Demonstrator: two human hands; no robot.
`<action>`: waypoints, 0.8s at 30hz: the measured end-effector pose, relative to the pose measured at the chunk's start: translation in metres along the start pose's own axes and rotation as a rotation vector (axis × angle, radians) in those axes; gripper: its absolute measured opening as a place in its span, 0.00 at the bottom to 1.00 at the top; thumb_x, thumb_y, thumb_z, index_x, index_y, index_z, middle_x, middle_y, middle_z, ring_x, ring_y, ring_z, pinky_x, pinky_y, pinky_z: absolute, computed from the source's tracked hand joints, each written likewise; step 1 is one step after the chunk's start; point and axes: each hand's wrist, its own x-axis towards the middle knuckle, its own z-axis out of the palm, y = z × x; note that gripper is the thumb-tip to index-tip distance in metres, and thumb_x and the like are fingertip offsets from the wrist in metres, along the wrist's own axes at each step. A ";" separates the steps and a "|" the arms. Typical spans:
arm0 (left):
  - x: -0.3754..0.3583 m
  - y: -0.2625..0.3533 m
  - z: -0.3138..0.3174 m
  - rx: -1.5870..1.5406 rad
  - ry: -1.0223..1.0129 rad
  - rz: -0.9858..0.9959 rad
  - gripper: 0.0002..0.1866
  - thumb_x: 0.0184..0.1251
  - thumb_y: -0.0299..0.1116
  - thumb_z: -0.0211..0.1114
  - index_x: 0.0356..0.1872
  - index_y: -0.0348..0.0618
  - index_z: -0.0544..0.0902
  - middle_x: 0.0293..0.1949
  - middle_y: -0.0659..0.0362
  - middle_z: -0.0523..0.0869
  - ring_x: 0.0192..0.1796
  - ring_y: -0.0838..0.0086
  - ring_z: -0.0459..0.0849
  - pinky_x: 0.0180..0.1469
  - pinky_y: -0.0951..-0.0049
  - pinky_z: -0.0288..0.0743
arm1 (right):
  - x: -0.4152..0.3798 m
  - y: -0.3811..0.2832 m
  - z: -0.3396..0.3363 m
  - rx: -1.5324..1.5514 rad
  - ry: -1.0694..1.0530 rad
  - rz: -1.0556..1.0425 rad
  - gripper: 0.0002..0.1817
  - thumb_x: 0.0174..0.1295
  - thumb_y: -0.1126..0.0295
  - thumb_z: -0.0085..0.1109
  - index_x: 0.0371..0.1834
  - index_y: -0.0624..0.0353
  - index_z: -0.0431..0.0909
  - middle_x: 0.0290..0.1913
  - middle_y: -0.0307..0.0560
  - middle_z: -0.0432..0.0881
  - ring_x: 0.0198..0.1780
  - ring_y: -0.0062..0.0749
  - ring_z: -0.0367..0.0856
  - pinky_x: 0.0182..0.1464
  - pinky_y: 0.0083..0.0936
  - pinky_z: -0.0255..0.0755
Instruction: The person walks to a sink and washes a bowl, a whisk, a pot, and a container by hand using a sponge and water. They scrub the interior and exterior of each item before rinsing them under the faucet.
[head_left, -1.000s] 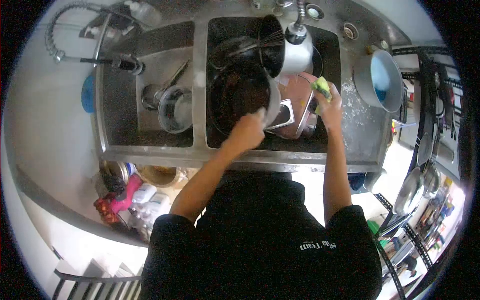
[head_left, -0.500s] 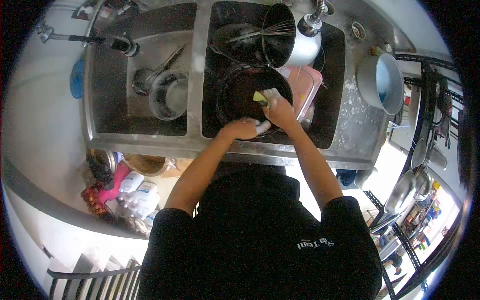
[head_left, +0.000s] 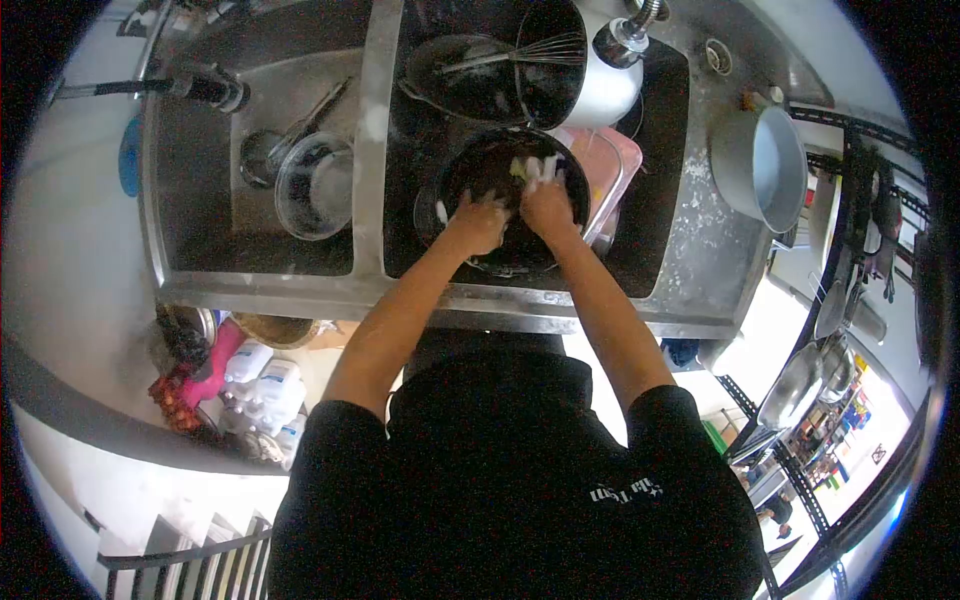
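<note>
A round dark pan [head_left: 520,243] lies in the right sink basin, with some suds along its rim. My right hand [head_left: 547,200] is inside it, soapy fingers closed on a yellow-green sponge [head_left: 518,168] pressed toward the pan's far side. Beside it, my left hand [head_left: 482,222] reaches over the pan's left part with fingers spread against the inside. Just behind the pan, a large pot [head_left: 612,95] rests on its side, and a whisk [head_left: 545,50] crosses its mouth. A pink rectangular container [head_left: 612,165] leans at the pan's right.
Another dark pan [head_left: 450,90] sits at the back left of this basin, under a faucet head [head_left: 622,42] to its right. In the left basin are a clear bowl [head_left: 315,195] and a long-handled utensil [head_left: 262,155]. A grey pot [head_left: 762,170] stands on the right counter.
My left hand has moved from the pan's near rim up into its left part. My right hand with the sponge has shifted slightly toward the far side. The view has shifted a little.
</note>
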 end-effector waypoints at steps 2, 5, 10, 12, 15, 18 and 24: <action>-0.023 -0.008 -0.020 -0.200 0.365 -0.192 0.24 0.56 0.28 0.57 0.58 0.45 0.71 0.63 0.47 0.66 0.67 0.49 0.59 0.65 0.48 0.56 | -0.006 0.002 0.005 -0.125 0.049 -0.197 0.25 0.58 0.71 0.46 0.61 0.63 0.61 0.59 0.69 0.64 0.50 0.61 0.74 0.47 0.46 0.74; -0.028 -0.031 -0.022 -0.579 0.901 -0.441 0.20 0.58 0.27 0.58 0.54 0.43 0.74 0.57 0.43 0.72 0.60 0.49 0.68 0.58 0.57 0.64 | -0.003 -0.015 -0.026 0.111 -0.548 0.202 0.20 0.59 0.71 0.44 0.56 0.62 0.66 0.56 0.64 0.69 0.50 0.59 0.74 0.48 0.46 0.72; -0.003 -0.035 -0.010 -0.821 0.891 -0.535 0.18 0.62 0.28 0.55 0.54 0.37 0.73 0.45 0.38 0.79 0.49 0.44 0.76 0.49 0.55 0.69 | -0.034 -0.025 0.075 0.121 -0.297 -0.239 0.13 0.60 0.70 0.46 0.45 0.61 0.73 0.46 0.61 0.76 0.46 0.52 0.76 0.47 0.46 0.71; -0.004 -0.026 -0.007 -0.770 0.897 -0.572 0.19 0.63 0.29 0.55 0.54 0.33 0.71 0.41 0.36 0.80 0.46 0.44 0.78 0.47 0.55 0.70 | -0.009 -0.079 0.068 0.401 -0.250 0.107 0.14 0.57 0.75 0.47 0.47 0.63 0.70 0.39 0.62 0.77 0.42 0.53 0.77 0.46 0.48 0.71; -0.012 -0.022 0.010 -0.706 0.938 -0.572 0.19 0.65 0.30 0.53 0.53 0.28 0.70 0.37 0.33 0.79 0.42 0.42 0.79 0.42 0.53 0.71 | 0.054 -0.089 0.067 1.521 0.076 1.275 0.11 0.63 0.65 0.46 0.43 0.58 0.73 0.41 0.50 0.76 0.42 0.44 0.75 0.43 0.42 0.69; -0.016 -0.015 0.001 -0.761 0.940 -0.592 0.19 0.66 0.32 0.52 0.52 0.25 0.70 0.34 0.31 0.79 0.40 0.40 0.78 0.42 0.51 0.70 | 0.055 -0.077 0.092 1.128 -0.076 1.024 0.16 0.61 0.64 0.51 0.50 0.57 0.71 0.43 0.53 0.76 0.43 0.45 0.75 0.47 0.42 0.69; -0.017 -0.026 -0.010 -0.619 0.999 -0.478 0.15 0.62 0.32 0.54 0.46 0.32 0.74 0.29 0.36 0.80 0.34 0.42 0.79 0.38 0.52 0.72 | -0.032 -0.049 0.007 0.161 -0.707 -0.149 0.25 0.58 0.68 0.50 0.60 0.58 0.65 0.57 0.63 0.70 0.58 0.55 0.68 0.59 0.45 0.63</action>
